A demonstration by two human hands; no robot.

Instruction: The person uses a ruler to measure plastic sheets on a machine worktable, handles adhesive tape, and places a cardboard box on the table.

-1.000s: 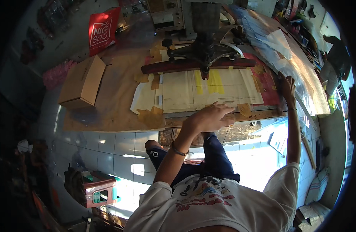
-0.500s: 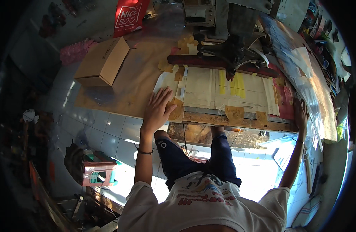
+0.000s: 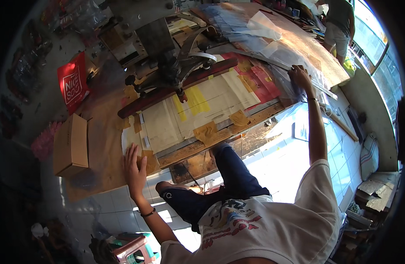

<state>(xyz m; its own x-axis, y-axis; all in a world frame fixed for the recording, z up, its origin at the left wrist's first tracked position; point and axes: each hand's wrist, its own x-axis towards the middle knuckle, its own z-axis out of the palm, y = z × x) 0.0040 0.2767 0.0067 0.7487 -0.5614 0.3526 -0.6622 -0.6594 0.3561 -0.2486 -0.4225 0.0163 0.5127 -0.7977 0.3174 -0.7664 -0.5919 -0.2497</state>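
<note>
My left hand point(image 3: 134, 169) lies flat with fingers spread on the front left edge of the worktable, beside a taped cream board point(image 3: 163, 129) with yellow tape strips. My right hand point(image 3: 300, 78) is at the table's right side, its fingers bent over a long metal strip point(image 3: 324, 89) that lies along clear plastic sheets point(image 3: 244, 38). The fingertips are hidden, but the hand looks closed on the strip. Above the board stands a black metal machine point(image 3: 171, 72) with a long dark red bar point(image 3: 211, 70).
A brown cardboard box point(image 3: 71, 147) and a red bag point(image 3: 72, 83) are at the left. Wooden edging point(image 3: 224, 141) runs along the table front. A pink and green plastic stool point(image 3: 136, 250) stands on the floor at lower left. Another person point(image 3: 339, 26) stands at far right.
The view has swung to the right. My right hand has moved from the table's right edge up onto the metal strip, its fingers now bent. My left hand still rests flat at the board's left.
</note>
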